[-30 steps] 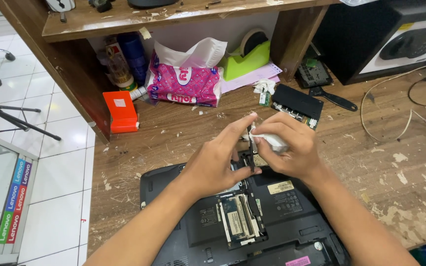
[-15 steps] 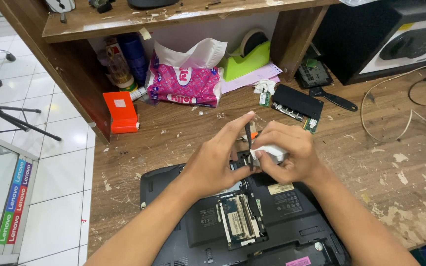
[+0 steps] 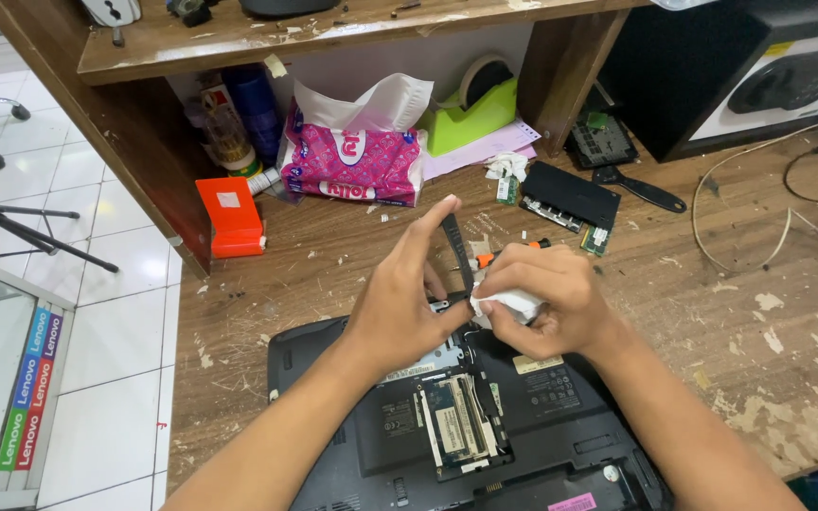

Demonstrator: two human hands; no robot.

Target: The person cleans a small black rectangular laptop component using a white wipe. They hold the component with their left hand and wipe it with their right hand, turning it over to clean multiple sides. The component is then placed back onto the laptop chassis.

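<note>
Left hand (image 3: 401, 305): raised above the open laptop base; thumb and fingers are closed on a thin dark strip-shaped part (image 3: 459, 254), which is held nearly upright, its upper end standing free above the fingertips. The exact kind of part cannot be told.

Right hand (image 3: 540, 305): just beside the left, fingers curled shut around a wad of white tissue (image 3: 508, 304). The tissue is pressed against the lower end of the dark part, where both hands meet.

Laptop base (image 3: 560, 416): black, laid underside up on the wooden workbench (image 3: 333, 255), directly below both hands. A service hatch is uncovered, and memory modules (image 3: 456, 428) are seen lying in their slot near the middle.

Small screwdriver (image 3: 508, 252), orange-handled: lying on the bench just behind the right hand, partly hidden by it.

Black rectangular component (image 3: 570, 194): lying flat beyond the hands, a green circuit edge showing at its near side.

Tissue pack (image 3: 352, 161), pink and patterned, a white sheet standing out of its top: set under the shelf, well apart from the hands.

Tape dispenser (image 3: 471, 114), green: beside the tissue pack, to its right, resting on pink paper.

Orange box (image 3: 230, 218): at the bench's left edge, against the shelf upright.

Pale cable (image 3: 759, 161): looped on the bench at far right.
</note>
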